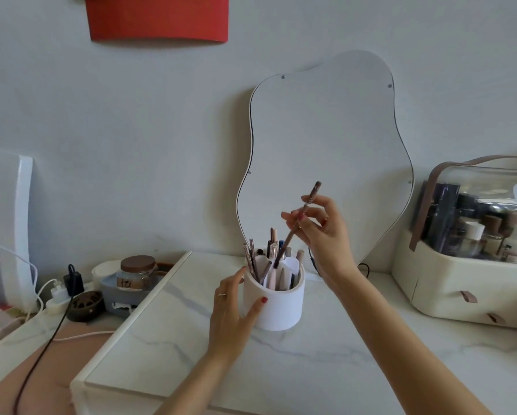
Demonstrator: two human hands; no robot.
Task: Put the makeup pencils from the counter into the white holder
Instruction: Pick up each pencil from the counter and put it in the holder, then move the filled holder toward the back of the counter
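a white round holder [273,307] sits at centre frame on the white, grey-veined marble bench [326,354]. above it, a slim brown makeup pencil [299,218]. red nail polish on both hands. upper left, a red panel [158,18].

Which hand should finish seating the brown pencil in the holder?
Right. The right hand already pinches the brown pencil, its lower end tilted into the white holder. The left hand is wrapped on the holder's side, steadying it, so it is best left there.
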